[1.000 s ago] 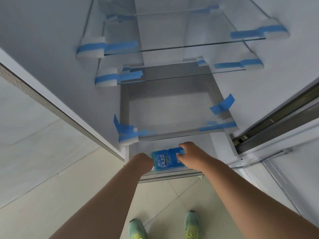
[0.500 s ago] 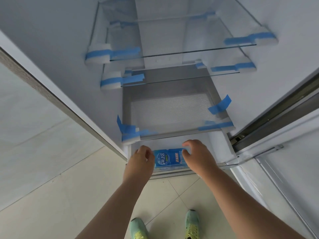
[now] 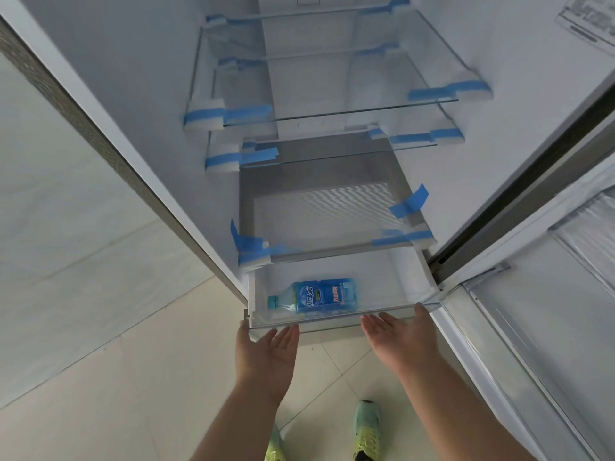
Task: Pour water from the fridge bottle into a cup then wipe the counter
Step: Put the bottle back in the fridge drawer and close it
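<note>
A water bottle (image 3: 324, 295) with a blue label and a teal cap lies on its side in the clear fridge drawer (image 3: 392, 284), cap pointing left. The drawer is pulled out at the bottom of the open fridge. My left hand (image 3: 266, 352) is palm-up below the drawer's front left edge, its straight fingers reaching the rim. Under the front right edge my right hand (image 3: 402, 337) is also palm-up, with its thumb against the rim. Neither hand touches the bottle.
Glass shelves (image 3: 332, 111) held by white foam blocks and blue tape sit above the drawer. The open fridge door (image 3: 549, 311) stands at the right. A tiled wall (image 3: 66, 211) is on the left, and my feet in green shoes (image 3: 366, 427) stand on the tiled floor.
Both hands left the top of the drawer rim and turned palm-up beneath its front edge. The drawer has slid further out, showing the whole bottle.
</note>
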Demonstrator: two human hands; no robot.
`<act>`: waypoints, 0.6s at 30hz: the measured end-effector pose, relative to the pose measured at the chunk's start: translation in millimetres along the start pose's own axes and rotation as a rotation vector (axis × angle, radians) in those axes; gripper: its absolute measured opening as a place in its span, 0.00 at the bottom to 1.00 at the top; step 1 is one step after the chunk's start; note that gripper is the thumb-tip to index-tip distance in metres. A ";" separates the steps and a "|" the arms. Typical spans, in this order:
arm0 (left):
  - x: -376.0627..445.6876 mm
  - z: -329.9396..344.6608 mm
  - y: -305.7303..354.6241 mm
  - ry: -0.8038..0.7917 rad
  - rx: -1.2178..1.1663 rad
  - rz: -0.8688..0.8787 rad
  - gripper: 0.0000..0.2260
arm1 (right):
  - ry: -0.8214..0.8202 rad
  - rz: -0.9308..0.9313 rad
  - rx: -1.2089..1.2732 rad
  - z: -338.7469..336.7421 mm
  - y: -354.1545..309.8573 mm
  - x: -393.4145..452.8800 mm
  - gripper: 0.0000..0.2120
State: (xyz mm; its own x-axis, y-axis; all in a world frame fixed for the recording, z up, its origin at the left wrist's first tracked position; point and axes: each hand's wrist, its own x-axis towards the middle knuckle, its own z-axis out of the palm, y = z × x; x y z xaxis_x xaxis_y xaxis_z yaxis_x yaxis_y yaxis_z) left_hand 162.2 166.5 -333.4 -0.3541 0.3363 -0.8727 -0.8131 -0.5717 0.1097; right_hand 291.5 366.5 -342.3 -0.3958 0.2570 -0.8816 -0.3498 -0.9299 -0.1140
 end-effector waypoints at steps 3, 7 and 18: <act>2.9 1.8 -0.8 -0.055 -0.075 -0.011 0.43 | -0.046 0.017 0.073 7.1 -6.0 -2.5 0.46; 15.1 11.8 1.1 -0.100 -0.141 -0.004 0.44 | -0.097 0.028 0.097 21.9 -8.6 2.6 0.42; 58.5 79.0 15.6 -0.215 -0.190 0.053 0.42 | -0.158 -0.019 0.074 98.5 -25.4 37.7 0.35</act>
State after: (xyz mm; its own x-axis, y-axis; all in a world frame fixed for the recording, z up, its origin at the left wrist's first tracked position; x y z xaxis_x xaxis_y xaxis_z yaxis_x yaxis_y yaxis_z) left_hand 92.3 236.4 -345.1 -0.5001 0.4413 -0.7451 -0.6970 -0.7157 0.0439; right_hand 201.9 425.8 -327.5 -0.5150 0.3178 -0.7961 -0.4175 -0.9041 -0.0909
